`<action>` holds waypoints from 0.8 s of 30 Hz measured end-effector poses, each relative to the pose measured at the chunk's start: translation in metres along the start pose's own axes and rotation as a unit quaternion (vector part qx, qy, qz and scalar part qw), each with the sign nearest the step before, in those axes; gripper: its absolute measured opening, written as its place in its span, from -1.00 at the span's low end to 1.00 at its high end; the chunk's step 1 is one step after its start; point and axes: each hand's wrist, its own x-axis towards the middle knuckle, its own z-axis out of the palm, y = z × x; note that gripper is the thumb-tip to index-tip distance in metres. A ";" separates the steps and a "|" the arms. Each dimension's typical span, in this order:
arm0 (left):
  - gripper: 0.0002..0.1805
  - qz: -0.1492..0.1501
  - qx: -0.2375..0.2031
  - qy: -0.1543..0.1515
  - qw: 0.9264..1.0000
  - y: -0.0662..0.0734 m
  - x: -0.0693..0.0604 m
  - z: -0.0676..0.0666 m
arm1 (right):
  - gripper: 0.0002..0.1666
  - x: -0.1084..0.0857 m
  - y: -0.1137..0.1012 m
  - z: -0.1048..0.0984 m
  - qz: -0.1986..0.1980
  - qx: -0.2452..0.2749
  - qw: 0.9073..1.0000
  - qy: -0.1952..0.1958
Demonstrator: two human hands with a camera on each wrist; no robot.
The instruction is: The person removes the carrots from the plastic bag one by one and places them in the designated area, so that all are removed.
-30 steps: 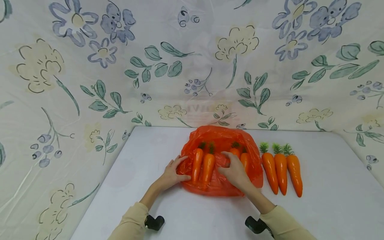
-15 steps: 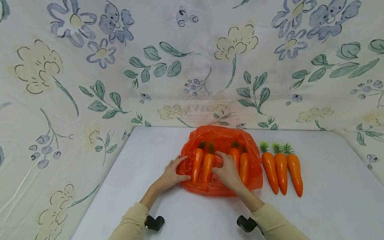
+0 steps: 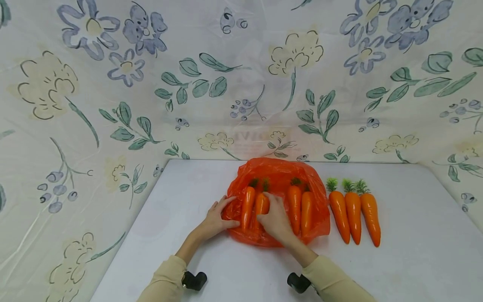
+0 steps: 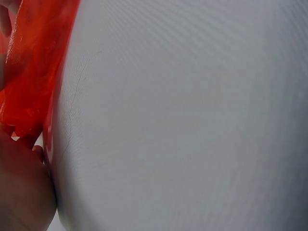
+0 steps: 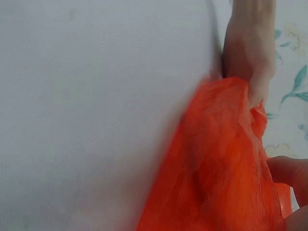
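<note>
An orange-red plastic bag (image 3: 281,167) lies with its mouth spread wide on the white table. Inside it are several orange toy carrots with dark green tops, two on the left and two on the right. My left hand (image 3: 216,220) holds the bag's left edge between fingers and thumb. My right hand (image 3: 276,219) is inside the bag mouth, over the second carrot from the left (image 3: 261,203); fingertips are near its top, the thumb lower on it, with a gap between them. In the right wrist view, the bag (image 5: 216,168) hides the carrots.
Three more toy carrots (image 3: 353,216) lie side by side on the white table (image 3: 415,235), right of the bag. A flower-printed cloth (image 3: 241,84) hangs behind the table and at its sides. Black wrist cameras (image 3: 194,280) sit at both wrists.
My right hand has moved left, from between the carrot pairs to the second carrot from the left, uncovering the right pair. My left hand and the bag have stayed put.
</note>
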 end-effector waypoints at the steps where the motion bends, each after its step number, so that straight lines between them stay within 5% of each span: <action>1: -0.11 0.001 0.000 0.000 1.000 0.000 0.000 0.000 | -0.20 0.000 -0.001 0.002 0.000 -0.003 1.000 0.002; 14: -0.11 -0.001 0.002 0.002 1.000 -0.001 -0.001 0.000 | -0.21 0.000 0.003 0.015 -0.031 -0.042 0.998 0.023; 24: -0.11 0.002 0.000 0.001 1.000 0.000 -0.002 0.001 | -0.22 0.003 0.007 0.014 -0.020 -0.056 0.998 0.011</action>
